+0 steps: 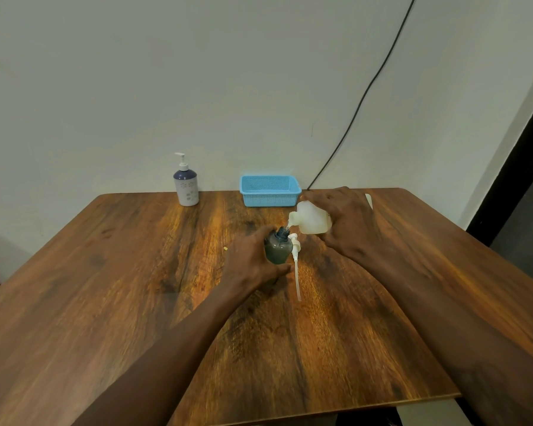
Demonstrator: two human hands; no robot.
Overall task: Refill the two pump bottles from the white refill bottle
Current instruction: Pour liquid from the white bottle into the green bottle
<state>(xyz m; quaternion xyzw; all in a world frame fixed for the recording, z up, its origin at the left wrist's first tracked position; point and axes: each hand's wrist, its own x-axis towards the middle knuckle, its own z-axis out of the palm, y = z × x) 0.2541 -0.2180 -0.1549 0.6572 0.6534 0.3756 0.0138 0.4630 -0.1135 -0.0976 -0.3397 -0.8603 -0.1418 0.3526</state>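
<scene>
White refill bottle [311, 221]: there is one, held in the air above the middle of the table [136, 287] and tipped over to the left, so that its spout hangs just above the open neck of a dark pump bottle [278, 249]. A thin clear thread of liquid seems to join spout and neck. The right hand [348, 222] has its grip closed round the body of the refill bottle from above, with the fingers wrapped over its far side. The left hand [250, 259] has its grip curled round the dark pump bottle, which stands upright on the table.

There are two pump bottles. The second pump bottle [186, 184], pale with a dark blue shoulder and a flower pattern, stands at the table's far edge, well apart from the hands, with its white pump screwed on. One loose pump [296, 259] lies on the table right beside the dark bottle, its long tube pointing toward the person. One blue basket [270, 190] with a mesh wall sits at the far edge, just behind the refill bottle. One small yellow scrap [225, 248] lies left of the left hand.

The table is dark, streaked brown wood with rounded corners. It is pushed against a plain pale wall [136, 87]. One black cable [366, 93] runs down the wall and goes behind the table, and a dark door frame [517, 179] stands at the right.
</scene>
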